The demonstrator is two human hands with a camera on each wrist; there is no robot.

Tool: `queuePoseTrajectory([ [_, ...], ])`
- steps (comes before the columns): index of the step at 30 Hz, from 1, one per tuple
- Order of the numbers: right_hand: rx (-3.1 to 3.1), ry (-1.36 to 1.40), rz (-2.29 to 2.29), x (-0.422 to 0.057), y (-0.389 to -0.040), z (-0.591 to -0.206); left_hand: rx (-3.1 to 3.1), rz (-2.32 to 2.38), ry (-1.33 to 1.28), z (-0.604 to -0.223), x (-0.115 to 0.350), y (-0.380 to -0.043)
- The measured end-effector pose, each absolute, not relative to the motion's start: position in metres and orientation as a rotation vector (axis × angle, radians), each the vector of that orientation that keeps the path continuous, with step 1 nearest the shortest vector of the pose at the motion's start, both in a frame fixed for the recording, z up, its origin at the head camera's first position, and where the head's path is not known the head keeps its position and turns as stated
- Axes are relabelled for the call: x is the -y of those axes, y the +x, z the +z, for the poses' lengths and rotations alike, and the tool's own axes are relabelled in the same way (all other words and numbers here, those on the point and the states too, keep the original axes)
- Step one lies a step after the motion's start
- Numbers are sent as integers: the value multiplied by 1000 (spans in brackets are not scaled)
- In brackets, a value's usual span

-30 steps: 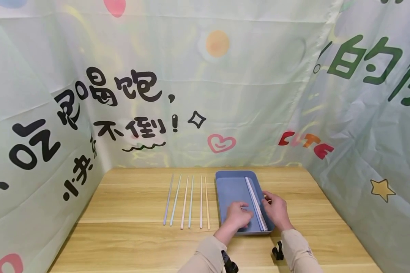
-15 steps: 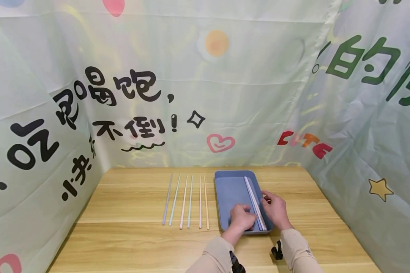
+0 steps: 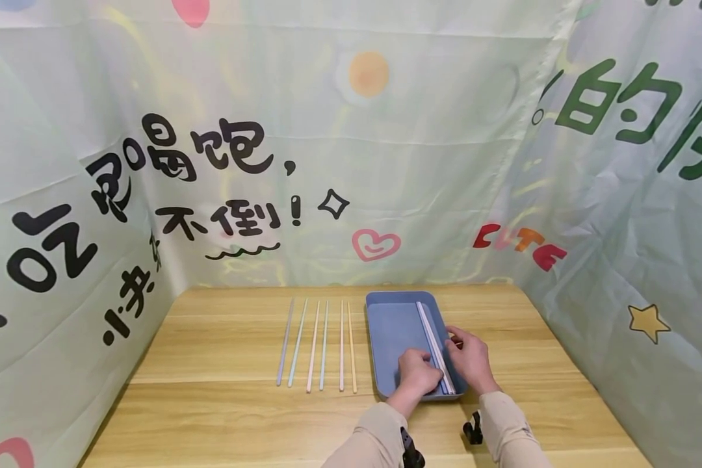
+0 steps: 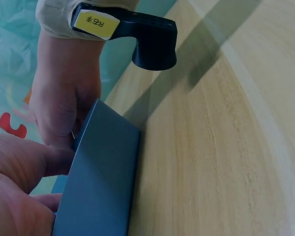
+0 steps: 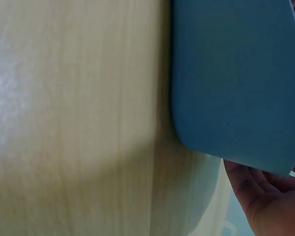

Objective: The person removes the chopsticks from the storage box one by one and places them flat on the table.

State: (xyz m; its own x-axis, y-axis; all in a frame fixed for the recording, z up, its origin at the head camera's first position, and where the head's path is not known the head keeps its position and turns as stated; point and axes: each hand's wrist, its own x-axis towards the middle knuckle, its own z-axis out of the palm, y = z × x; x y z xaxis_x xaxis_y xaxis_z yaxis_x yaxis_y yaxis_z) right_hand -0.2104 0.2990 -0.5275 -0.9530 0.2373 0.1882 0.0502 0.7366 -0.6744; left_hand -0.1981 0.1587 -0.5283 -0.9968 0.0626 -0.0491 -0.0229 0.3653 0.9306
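Note:
A blue rectangular tray lies on the table with a bundle of pale chopsticks along its right side. My left hand reaches into the near part of the tray, fingers bent, fingertips against the left of the bundle; whether they pinch it is hidden. At the right rim, my right hand holds the tray, with fingers outside the wall in the right wrist view and bent index finger and thumb at the rim. In the left wrist view, the tray's near wall hides the chopsticks.
Several loose pastel chopsticks lie side by side left of the tray, pointing away from me. The wooden table is enclosed by a printed curtain at the back and both sides. Each wrist carries a black camera.
My left hand has moved right inside the tray until its fingertips meet the chopstick bundle. The right hand stays at the rim; the tray and chopsticks keep their places.

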Motion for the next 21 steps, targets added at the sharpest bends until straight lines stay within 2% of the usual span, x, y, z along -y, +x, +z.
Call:
queuePoseTrajectory([
  [21, 2686, -237, 1053, -298, -210, -529, -2689, 1563, 49, -535, -164, -203],
])
